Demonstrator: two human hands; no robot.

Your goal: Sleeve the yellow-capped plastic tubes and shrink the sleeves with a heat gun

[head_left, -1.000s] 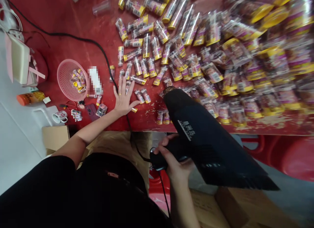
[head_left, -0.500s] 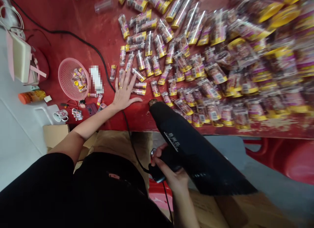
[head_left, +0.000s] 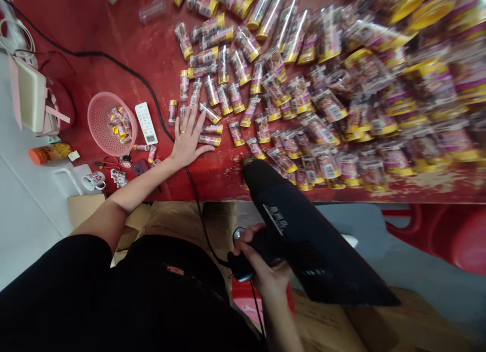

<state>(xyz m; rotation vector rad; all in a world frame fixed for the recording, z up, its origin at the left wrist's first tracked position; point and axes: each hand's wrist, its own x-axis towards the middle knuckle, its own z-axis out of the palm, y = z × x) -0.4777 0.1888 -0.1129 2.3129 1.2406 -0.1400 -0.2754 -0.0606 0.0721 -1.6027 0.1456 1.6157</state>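
Note:
My left hand lies palm down on the red table with its fingers spread. Its fingertips reach small clear tubes with yellow ends and purple labels; two tubes lie just right of the fingers. Below the table edge, my right hand is wrapped round the handle of a black hair dryer. The dryer's nozzle points up and left over the table's front part, near a tube. A black cord passes beneath my left wrist towards the dryer handle.
Many larger wrapped tubes cover the table's right side. To the left are a pink basket holding small pieces, a white remote control, a mug and an orange-capped bottle. A red stool stands beyond the front edge.
My left hand has shifted slightly left and up, and the small tubes near it lie differently. The hair dryer has moved left and down, uncovering tubes behind its nozzle.

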